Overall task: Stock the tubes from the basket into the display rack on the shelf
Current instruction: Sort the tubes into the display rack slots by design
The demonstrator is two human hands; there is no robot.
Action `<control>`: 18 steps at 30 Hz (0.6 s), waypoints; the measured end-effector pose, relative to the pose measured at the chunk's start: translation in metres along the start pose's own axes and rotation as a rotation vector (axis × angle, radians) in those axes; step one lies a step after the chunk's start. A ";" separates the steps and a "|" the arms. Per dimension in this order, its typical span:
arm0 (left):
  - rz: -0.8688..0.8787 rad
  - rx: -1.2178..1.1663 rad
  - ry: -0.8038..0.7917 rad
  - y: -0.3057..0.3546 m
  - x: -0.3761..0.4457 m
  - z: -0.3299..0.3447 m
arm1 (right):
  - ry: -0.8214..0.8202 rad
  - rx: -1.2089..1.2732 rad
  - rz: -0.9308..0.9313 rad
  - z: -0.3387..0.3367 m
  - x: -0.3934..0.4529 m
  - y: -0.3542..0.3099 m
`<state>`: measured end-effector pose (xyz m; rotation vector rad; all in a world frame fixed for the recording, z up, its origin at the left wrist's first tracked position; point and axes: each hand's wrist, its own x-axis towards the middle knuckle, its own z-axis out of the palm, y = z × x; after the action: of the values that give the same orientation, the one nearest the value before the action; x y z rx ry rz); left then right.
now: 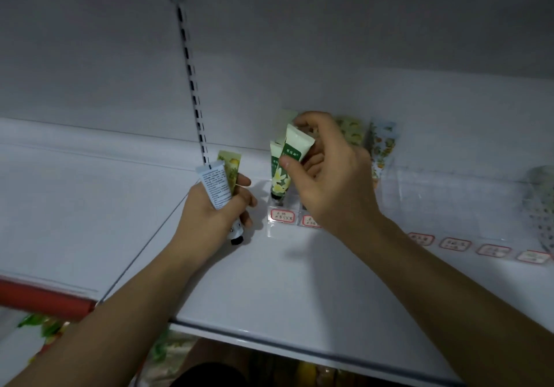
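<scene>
my right hand (326, 177) fingers pinch green tube (295, 147) over display rack (281, 216), 12 o'clock on shelf (269, 281), for slotting. left hand (215, 210) clamps spare tubes (216, 187), 9 o'clock, ready.

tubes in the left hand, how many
2, both gripped upright in the left hand: a white tube with small print in front and a yellow-green tube behind it. More could be hidden in the fist.

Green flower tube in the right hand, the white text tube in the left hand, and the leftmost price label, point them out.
green flower tube (295, 145), head view, upper body.
white text tube (216, 187), head view, printed back.
leftmost price label (282, 215), head view, centre.
</scene>
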<state>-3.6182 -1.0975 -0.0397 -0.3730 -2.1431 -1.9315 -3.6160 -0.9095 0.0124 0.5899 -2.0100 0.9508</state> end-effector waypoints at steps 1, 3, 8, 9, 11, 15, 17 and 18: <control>-0.021 -0.005 -0.006 -0.001 0.000 0.000 | -0.002 -0.033 -0.030 0.002 0.000 0.001; -0.079 -0.008 -0.040 0.000 0.000 0.002 | -0.014 -0.092 -0.067 0.004 -0.001 0.005; -0.147 0.027 -0.091 0.000 -0.001 0.005 | -0.080 -0.145 -0.082 0.014 -0.005 0.011; -0.147 0.029 -0.087 0.000 -0.001 0.004 | -0.091 -0.145 -0.089 0.016 -0.006 0.012; -0.141 0.050 -0.091 0.000 -0.001 0.004 | -0.098 -0.161 -0.095 0.017 -0.005 0.016; -0.114 0.088 -0.105 0.000 -0.001 0.004 | -0.136 -0.145 -0.073 0.019 -0.004 0.022; -0.097 0.093 -0.117 0.001 -0.002 0.005 | -0.184 -0.127 -0.066 0.022 -0.009 0.023; -0.087 0.096 -0.126 0.001 -0.002 0.006 | -0.199 -0.125 -0.066 0.025 -0.011 0.024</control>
<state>-3.6158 -1.0914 -0.0401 -0.3992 -2.3583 -1.8883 -3.6382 -0.9137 -0.0159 0.7001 -2.1933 0.7446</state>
